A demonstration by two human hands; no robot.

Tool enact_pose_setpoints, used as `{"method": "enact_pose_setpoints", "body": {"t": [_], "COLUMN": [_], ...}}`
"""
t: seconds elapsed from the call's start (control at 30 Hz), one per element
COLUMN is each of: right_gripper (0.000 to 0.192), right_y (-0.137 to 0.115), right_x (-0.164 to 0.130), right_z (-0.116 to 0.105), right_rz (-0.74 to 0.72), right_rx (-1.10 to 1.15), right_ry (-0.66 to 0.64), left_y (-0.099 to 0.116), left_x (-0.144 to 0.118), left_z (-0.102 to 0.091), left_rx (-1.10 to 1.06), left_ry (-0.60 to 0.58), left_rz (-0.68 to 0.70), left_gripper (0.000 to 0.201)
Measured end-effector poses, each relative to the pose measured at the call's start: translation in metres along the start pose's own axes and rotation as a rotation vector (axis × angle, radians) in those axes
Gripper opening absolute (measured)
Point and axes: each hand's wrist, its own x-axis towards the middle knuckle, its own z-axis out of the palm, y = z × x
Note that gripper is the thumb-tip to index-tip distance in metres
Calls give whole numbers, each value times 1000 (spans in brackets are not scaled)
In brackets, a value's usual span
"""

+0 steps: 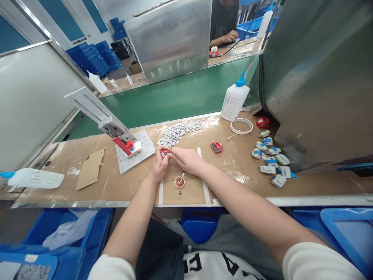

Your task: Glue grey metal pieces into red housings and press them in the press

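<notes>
left hand (159,168): curled | right hand (188,159): fingers (176,152) bunched | forearms (247,202): stretched forward, converging

We've got a pale wall (119,7) at 11 o'clock, blue-green window panes (61,15) at 10, stacked blue crates (87,58) below them, a patch of grey floor (124,66) just beside. White panel (29,109) fills 9. Dull metal sheet (175,39) at 12, behind a green strip (175,101); darker metal panel (320,77) at 2 to 3. Brown-covered bench (241,159) spans 8 to 4. We see blue bins (97,237) below bench level at 8 and 4. Light's bright, glare on the metal.
</notes>
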Motion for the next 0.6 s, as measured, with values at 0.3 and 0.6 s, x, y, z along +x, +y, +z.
{"method": "enact_pose_setpoints", "body": {"t": [0.3, 0.6], "right_gripper": [26, 25], "right_y": [5, 0], "right_x": [-6, -8], "right_z": [-2, 2], "right_rz": [-186, -89], "right_rx": [-26, -20], "right_ry": [-55, -94], "left_y": [1, 0], "left_x": [-6, -8], "left_z": [-7, -3], "left_rx": [-8, -17], "left_ry": [-69, -79], "left_rz": [146, 192], "left_gripper": [33, 30]}}
